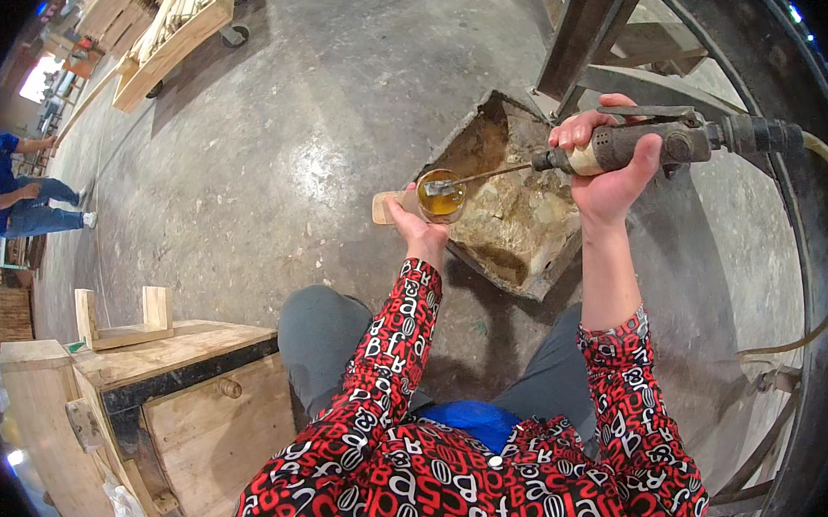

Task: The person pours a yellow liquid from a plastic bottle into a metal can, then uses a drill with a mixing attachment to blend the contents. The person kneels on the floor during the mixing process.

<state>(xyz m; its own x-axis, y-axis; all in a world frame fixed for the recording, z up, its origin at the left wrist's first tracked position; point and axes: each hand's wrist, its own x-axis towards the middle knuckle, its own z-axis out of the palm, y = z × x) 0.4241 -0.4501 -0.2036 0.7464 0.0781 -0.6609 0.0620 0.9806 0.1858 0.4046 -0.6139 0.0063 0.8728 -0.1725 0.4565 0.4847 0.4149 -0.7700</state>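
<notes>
My left hand [418, 224] is closed on a small wooden cup [443, 214] with a flat, rounded wooden handle [383, 209]. The cup's open mouth faces up, and its inside looks amber. An air die grinder [618, 148] with a pale, dark-speckled body lies level in my right hand [610, 173], whose fingers wrap round it below the lever. From the tool's nose a long thin shaft [496, 173] runs left to the cup. A small greyish tip [438, 188] on its end sits inside the cup's mouth; whether it touches the wall cannot be made out.
Beneath my hands a worn, angular bin [518, 242] holds tan dust and debris. Dark metal framing [753, 33] curves along the right, near the air hose [825, 158]. A wooden cabinet [218, 407] stands left of my knees. Farther off are a wheeled wooden cart [174, 50] and another person [25, 190].
</notes>
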